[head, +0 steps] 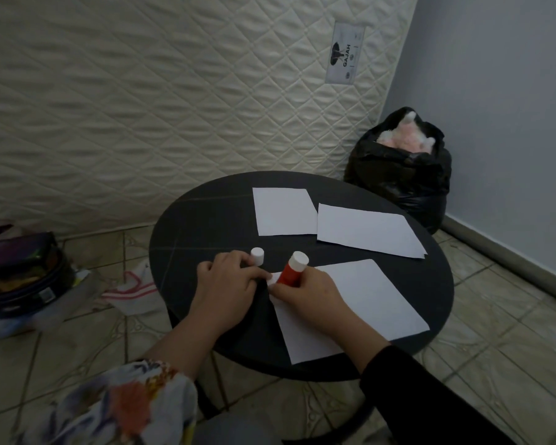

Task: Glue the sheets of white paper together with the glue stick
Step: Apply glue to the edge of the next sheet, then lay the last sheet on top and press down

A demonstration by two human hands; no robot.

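On the round black table (206, 216) lie three white sheets: a near sheet (366, 303) under my hands, a far left sheet (283, 211) and a far right sheet (366, 231). My right hand (305, 297) grips a red glue stick (291, 269), tilted, its lower end pressed on the near sheet's top left corner. My left hand (225, 284) rests flat beside it, fingertips on that corner. A white cap (257, 255) stands upright just beyond my left fingers.
A quilted mattress (174, 107) leans behind the table. A black plastic bag (402, 168) with something pink and fluffy stands at the back right by the grey wall. On the tiled floor at left are a dark round case (20, 274) and a striped cloth (132, 290).
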